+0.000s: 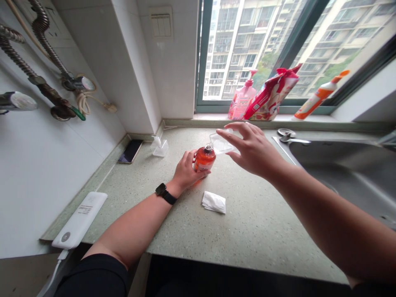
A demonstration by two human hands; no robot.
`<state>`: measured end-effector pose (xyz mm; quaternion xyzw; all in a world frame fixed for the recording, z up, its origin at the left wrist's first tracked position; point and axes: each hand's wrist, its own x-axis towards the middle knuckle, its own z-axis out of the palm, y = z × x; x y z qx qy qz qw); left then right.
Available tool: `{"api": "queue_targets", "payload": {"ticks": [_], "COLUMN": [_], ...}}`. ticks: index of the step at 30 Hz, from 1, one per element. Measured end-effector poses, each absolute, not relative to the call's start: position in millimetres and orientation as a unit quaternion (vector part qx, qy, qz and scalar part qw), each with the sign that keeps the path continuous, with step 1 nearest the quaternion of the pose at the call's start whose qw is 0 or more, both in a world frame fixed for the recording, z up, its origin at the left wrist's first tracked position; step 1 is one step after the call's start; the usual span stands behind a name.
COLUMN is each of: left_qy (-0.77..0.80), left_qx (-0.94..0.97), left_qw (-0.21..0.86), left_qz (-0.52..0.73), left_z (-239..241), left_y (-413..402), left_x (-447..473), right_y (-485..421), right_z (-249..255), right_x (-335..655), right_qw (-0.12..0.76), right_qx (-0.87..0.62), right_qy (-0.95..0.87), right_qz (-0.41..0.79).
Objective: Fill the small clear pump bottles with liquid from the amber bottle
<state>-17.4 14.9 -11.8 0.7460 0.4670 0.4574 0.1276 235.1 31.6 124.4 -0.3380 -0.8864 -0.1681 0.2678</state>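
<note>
My left hand (186,170) is wrapped round a bottle of orange-red liquid (204,159) with a pale label, which stands on the counter. Its dark-rimmed mouth is uncapped. Between the fingers and thumb of my right hand (247,146) is a clear plastic container (221,142), tipped sideways toward the bottle. The container's narrow end is at the bottle's mouth; whether they touch, I cannot tell. A clear pump top (159,145) rests on the counter left of the bottle. Nearer to me lies a folded white tissue (214,202).
A phone (130,151) lies by the left wall, and a white power bank (79,220) with a cable sits at the counter's left edge. The steel sink (346,165) is on the right. A pink pump bottle (243,99), a red pouch (272,95) and an orange-white bottle (318,99) line the windowsill.
</note>
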Motion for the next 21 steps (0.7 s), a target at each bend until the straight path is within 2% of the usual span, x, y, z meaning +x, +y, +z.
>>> {"api": "queue_targets", "payload": {"ticks": [21], "left_qy": [0.456], "left_qx": [0.746], "left_qw": [0.129], "left_qz": [0.469], "left_z": [-12.2], "left_y": [15.1], "left_x": [-16.5], "right_y": [29.1], "right_z": [133.2], "right_x": [235.1], "right_qw": [0.233], "right_qx": [-0.336], "right_qy": [-0.894], "right_qz": [-0.185]}}
